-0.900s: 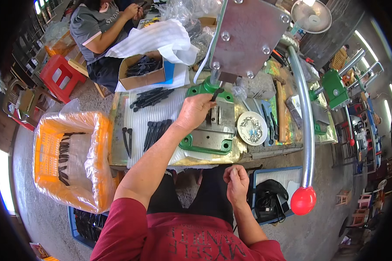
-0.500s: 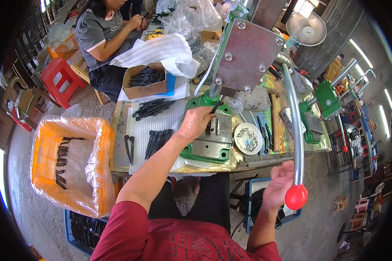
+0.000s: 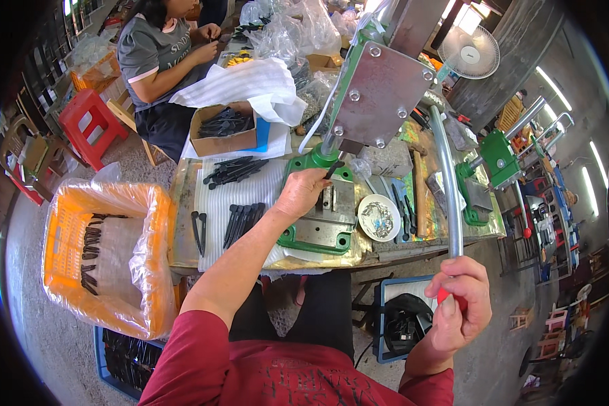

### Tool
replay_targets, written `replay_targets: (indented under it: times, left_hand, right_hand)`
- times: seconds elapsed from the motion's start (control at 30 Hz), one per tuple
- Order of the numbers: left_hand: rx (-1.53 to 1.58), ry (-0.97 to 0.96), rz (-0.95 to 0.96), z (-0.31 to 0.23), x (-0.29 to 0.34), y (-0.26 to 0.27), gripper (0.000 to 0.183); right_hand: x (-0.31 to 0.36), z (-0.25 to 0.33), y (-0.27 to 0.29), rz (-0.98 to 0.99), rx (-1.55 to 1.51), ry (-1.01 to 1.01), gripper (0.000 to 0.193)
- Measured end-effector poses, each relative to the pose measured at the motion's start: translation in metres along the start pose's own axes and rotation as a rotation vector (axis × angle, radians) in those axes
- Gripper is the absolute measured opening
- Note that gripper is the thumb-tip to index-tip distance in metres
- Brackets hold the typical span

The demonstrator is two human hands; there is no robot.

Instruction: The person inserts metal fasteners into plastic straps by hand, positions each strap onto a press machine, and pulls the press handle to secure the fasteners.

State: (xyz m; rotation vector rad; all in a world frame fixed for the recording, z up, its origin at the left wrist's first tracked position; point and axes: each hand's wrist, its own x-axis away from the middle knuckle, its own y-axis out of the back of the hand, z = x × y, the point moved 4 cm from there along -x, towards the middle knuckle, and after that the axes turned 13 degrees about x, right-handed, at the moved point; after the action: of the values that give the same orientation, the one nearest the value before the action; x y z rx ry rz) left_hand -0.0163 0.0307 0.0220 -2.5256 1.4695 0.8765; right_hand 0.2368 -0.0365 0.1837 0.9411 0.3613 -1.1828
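My left hand (image 3: 302, 193) is closed around a slim black plastic part (image 3: 335, 168), held upright under the head of a green hand press (image 3: 366, 101). Its lower end is over the metal fixture (image 3: 327, 199) on the press base; whether it touches is hidden. On the right, my right hand (image 3: 463, 304) wraps round the red ball knob (image 3: 443, 295) of the press's steel lever (image 3: 446, 179). Left of the press, black parts (image 3: 243, 223) lie in a row on white foam (image 3: 213, 196), with a loose pile (image 3: 231, 172) behind them. A white dish (image 3: 379, 218) holds small metal pieces.
A plastic-lined orange crate (image 3: 157, 237) stands at the left with black parts inside. Behind the foam is a cardboard box (image 3: 216, 144) of black parts. A hammer (image 3: 420, 193) lies right of the dish, near a second green press (image 3: 477, 193). A co-worker (image 3: 159, 68) sits far left.
My right hand has moved onto the lever's red knob and closed round it. My left hand stays at the press with the black part. The view has shifted slightly.
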Motion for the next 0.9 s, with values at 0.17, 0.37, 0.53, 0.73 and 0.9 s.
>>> replay_targets:
  times: [0.17,0.37,0.53,0.73,0.9]
  left_hand:
    - [-0.001,0.027,0.006,0.004,0.001,0.0,0.01]
    - [0.005,0.012,0.006,0.0,0.0,0.0,0.01]
    - [0.018,0.032,-0.001,0.001,0.0,0.0,0.01]
    - [0.038,-0.064,-0.012,-0.007,0.002,-0.006,0.012]
    - [0.047,-0.044,-0.012,0.0,0.002,0.002,0.014]
  right_hand:
    - [-0.009,0.007,0.002,0.015,0.049,0.006,0.03]
    - [-0.016,0.012,0.005,-0.03,0.009,-0.085,0.035]
    - [-0.019,0.015,0.003,-0.012,0.07,-0.116,0.037]
    - [0.027,-0.082,-0.066,0.109,0.467,0.497,0.018]
    - [0.028,-0.089,-0.075,0.083,0.36,0.47,0.02]
